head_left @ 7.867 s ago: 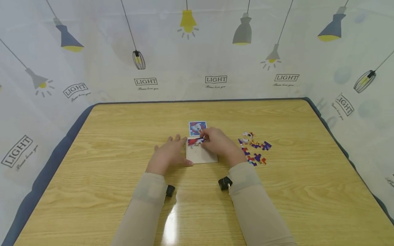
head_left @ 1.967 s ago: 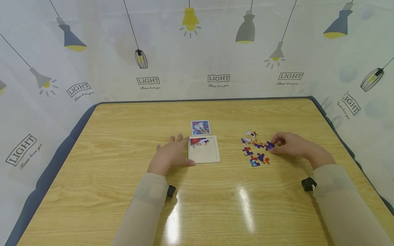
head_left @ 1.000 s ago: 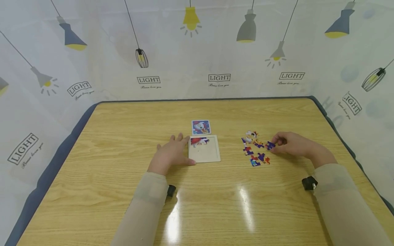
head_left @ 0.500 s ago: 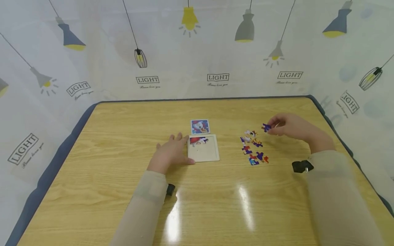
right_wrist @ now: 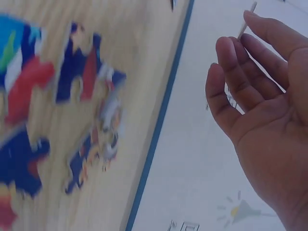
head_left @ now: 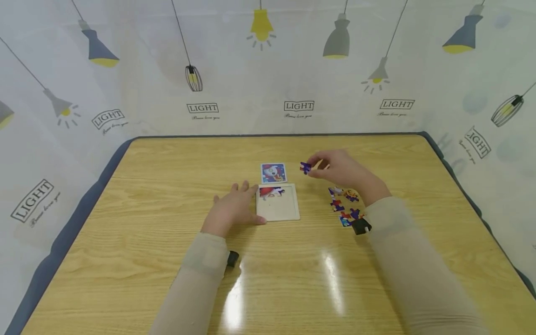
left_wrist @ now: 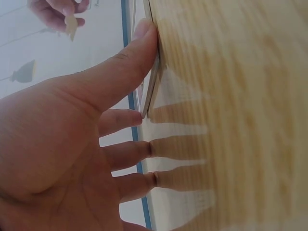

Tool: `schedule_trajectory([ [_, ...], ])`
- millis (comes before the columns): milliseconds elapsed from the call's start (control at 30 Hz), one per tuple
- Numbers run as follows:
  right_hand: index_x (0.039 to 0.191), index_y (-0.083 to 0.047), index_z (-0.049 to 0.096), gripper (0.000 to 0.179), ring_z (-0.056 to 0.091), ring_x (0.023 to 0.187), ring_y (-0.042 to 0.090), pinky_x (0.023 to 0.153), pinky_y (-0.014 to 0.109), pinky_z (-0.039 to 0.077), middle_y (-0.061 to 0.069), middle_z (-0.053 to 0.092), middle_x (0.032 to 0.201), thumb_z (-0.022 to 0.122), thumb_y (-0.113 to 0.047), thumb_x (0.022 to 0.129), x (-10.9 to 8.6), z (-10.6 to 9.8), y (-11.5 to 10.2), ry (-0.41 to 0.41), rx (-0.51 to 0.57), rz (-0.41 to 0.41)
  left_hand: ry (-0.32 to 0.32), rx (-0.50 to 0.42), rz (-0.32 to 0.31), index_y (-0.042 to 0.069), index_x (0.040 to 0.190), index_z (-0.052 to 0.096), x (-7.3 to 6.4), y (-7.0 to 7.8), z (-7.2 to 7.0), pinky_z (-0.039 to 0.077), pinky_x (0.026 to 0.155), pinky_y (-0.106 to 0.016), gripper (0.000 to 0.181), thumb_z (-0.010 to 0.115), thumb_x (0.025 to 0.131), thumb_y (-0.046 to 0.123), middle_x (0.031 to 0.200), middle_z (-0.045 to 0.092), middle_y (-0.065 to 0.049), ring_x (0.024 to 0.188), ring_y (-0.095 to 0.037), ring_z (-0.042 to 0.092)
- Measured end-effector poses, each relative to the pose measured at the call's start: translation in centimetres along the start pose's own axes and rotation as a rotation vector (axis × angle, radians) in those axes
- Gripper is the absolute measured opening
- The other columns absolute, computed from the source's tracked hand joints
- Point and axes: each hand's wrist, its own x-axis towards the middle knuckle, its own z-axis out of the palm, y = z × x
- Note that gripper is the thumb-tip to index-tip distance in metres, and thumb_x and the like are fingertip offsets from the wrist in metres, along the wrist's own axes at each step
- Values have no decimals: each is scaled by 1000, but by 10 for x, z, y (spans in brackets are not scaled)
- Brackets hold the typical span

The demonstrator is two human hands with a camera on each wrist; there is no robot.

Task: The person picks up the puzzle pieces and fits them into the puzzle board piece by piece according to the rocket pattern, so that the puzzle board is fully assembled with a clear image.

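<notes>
My right hand (head_left: 341,171) pinches a purple jigsaw piece (head_left: 305,168) between thumb and fingertips, held up to the right of a small picture card (head_left: 274,173). In the right wrist view, that piece (right_wrist: 248,19) shows only as a thin pale edge. The square puzzle tray (head_left: 278,209) lies just below the card, with a few fitted pieces (head_left: 270,191) along its top left. At the tray's left side rests my left hand (head_left: 232,204), fingers spread. Its thumb (left_wrist: 130,55) touches the near corner, and the index fingertip is at the far one.
Several loose jigsaw pieces (head_left: 337,205) lie on the wooden table (head_left: 167,186) right of the tray, partly under my right forearm. Dark edging runs along the table's far side, and a lamp-print sheet (head_left: 234,70) hangs behind it.
Earlier, my right hand worked at the tray, then reached the loose pieces. It has since lifted the purple piece from that group and carried it left. My left hand has stayed at the tray.
</notes>
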Motion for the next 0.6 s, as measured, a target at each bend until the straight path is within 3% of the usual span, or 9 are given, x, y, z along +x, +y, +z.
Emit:
schedule_trajectory([
  [233,134,-9,70,37,68,110,26,91,43,60,10,73,125,74,-26,102,16,27,-13,-30,-1,-43,8,-4,-1,24,172,22,-2,1,0,7,123,-84,108,82,88,57,181,7,-10,168,-40,5],
  [600,133,-10,72,34,64,109,24,95,40,59,8,71,127,74,-19,100,27,52,-19,-119,-8,-25,13,-5,-12,24,171,24,-2,1,1,8,123,-84,108,82,87,59,181,9,-10,168,-40,6],
])
